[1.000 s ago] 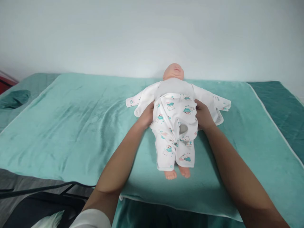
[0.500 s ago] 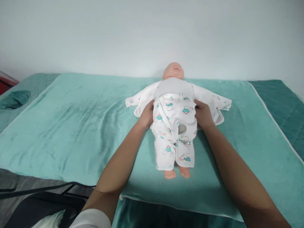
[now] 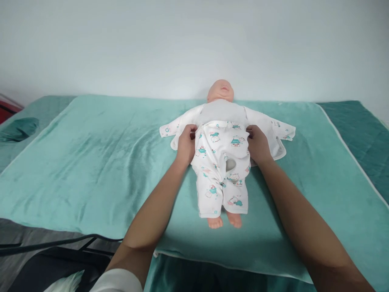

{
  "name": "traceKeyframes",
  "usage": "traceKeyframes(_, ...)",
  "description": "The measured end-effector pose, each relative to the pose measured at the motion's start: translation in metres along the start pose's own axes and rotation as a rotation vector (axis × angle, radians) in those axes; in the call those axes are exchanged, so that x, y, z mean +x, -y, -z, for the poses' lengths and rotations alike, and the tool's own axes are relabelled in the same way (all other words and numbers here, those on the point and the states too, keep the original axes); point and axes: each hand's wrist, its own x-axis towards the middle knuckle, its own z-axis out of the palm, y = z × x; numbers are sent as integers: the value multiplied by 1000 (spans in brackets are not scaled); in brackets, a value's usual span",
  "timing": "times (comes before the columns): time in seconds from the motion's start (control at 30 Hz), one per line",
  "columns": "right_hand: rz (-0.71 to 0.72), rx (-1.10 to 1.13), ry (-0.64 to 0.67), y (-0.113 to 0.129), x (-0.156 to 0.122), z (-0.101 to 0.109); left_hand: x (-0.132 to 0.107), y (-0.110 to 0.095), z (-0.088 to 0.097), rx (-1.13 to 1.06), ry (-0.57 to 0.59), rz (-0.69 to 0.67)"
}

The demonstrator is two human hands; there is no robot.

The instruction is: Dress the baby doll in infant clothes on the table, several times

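Note:
A baby doll [image 3: 220, 91] lies on its back, head toward the wall, feet toward me. It has on white printed pants [image 3: 223, 162] with an opening at the crotch, drawn up to the belly. Under and beside it spreads a white baby jacket [image 3: 272, 126], front open, sleeves out to both sides. At the left of the pants' waist, my left hand [image 3: 187, 144] is closed on the waistband edge. My right hand [image 3: 257, 142] grips the waistband on the other side, its fingertips partly hidden by the cloth.
A light green blanket [image 3: 91, 162] covers the bed, over a darker green cover [image 3: 352, 134] at the right. Behind rises a white wall [image 3: 194, 44]. A dark chair-like object [image 3: 57, 267] stands below the bed at the lower left, beside a black bar [image 3: 60, 242].
My left hand has shifted slightly up and outward at the waistband, showing more of its fingers. My right hand stays at the waist. The view has moved a little.

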Motion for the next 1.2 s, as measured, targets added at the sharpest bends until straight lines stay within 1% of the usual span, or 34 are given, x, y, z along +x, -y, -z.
traceKeyframes(0.1, -31, 101, 19, -3, 2, -2, 3, 4, 1, 78, 13, -13)
traceKeyframes(0.23, -33, 195, 25, -6, 2, -3, 4, 11, 1, 139, -44, -40)
traceKeyframes(0.3, 4, 183, -17, -5, 0, -3, 3, 13, 0, 128, -55, -63)
traceKeyframes(0.4, 82, 143, -133, -1, -2, -2, 1, 12, -1, 86, -74, -70)
traceKeyframes(0.47, 123, 156, -202, 3, -4, 0, 1, 8, -1, 24, -126, -65)
traceKeyframes(0.53, 182, 198, -216, 7, -5, 1, 1, 4, 1, -58, -182, -91)
traceKeyframes(0.6, 260, 237, -177, 10, -7, 3, 1, 0, 4, -110, -179, -160)
traceKeyframes(0.67, 328, 255, -117, 13, -7, 5, 1, -2, 7, -100, -101, -260)
traceKeyframes(0.73, 373, 272, -51, 14, -7, 8, 0, -4, 9, -44, -10, -352)
traceKeyframes(0.8, 395, 285, 28, 14, -6, 11, 0, -6, 9, -1, 39, -396)
traceKeyframes(0.87, 383, 279, 105, 14, -4, 14, 1, -7, 9, 6, 55, -388)
traceKeyframes(0.93, 346, 258, 154, 13, -3, 17, 3, -10, 8, 6, 75, -359)
traceKeyframes(1.03, 304, 237, 188, 14, 0, 18, 5, -15, 7, 20, 103, -316)
traceKeyframes(1.2, 283, 174, 219, 20, 4, 19, 6, -22, 4, 46, 128, -229)
